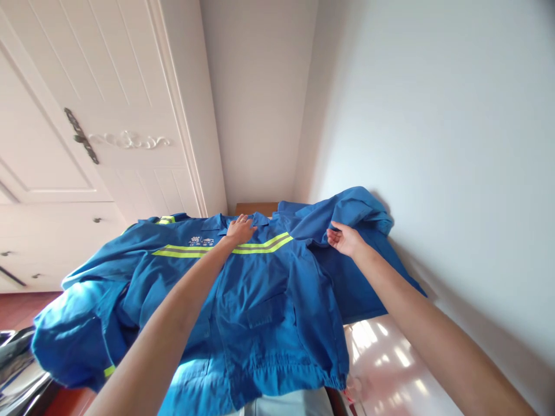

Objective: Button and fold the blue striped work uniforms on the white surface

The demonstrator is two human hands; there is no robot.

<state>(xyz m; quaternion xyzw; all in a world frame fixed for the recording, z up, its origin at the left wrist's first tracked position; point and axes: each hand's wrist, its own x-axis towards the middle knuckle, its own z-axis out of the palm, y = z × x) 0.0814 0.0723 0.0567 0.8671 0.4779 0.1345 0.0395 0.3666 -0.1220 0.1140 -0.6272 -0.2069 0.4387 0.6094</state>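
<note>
A blue work jacket (255, 289) lies spread out, front side up, with a yellow-green and grey reflective band across its chest and a white logo. My left hand (241, 229) rests flat on it just below the collar, fingers spread. To the right, my right hand (346, 239) is beside the jacket's sleeve (310, 277), palm turned inward. Its fingers are loosely bent with the thumb apart, and no fabric shows between them. More blue fabric (368, 283) lies under and beyond that sleeve, bunched at its upper end. The other sleeve (73, 323) is folded at the left.
A white cabinet (117, 75) with a dark handle (81, 136) stands at the left, above drawers (52, 248). A pale wall (433, 144) runs along the right. Dark items (21, 370) sit at the lower left. Sunlit patches fall on a glossy surface (390, 375) at the lower right.
</note>
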